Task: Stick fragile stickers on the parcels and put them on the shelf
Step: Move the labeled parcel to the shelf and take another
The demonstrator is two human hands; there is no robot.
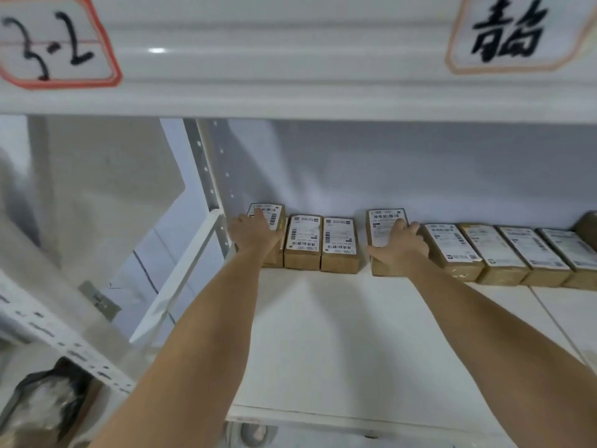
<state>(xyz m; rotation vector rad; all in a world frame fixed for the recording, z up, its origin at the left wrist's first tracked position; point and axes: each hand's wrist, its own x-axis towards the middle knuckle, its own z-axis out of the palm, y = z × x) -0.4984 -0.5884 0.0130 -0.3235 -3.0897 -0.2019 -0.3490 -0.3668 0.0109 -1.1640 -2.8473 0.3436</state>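
Handwritten "3-2" label (pixel 55 40), second handwritten label (pixel 513 30), dark plastic bag (pixel 48 402) lower left

On the front edge of the upper shelf beam (pixel 290 59), far left, a red-bordered white tag (pixel 55 40) bears the handwritten number "3-2" in black marker. Far right on the same beam, an orange-bordered white tag (pixel 513 30) carries handwritten black Chinese characters, not clear enough to read for certain. The brown parcels (pixel 339 244) lined up on the shelf below have white shipping labels with barcodes, but their print is too small and blurred to read.
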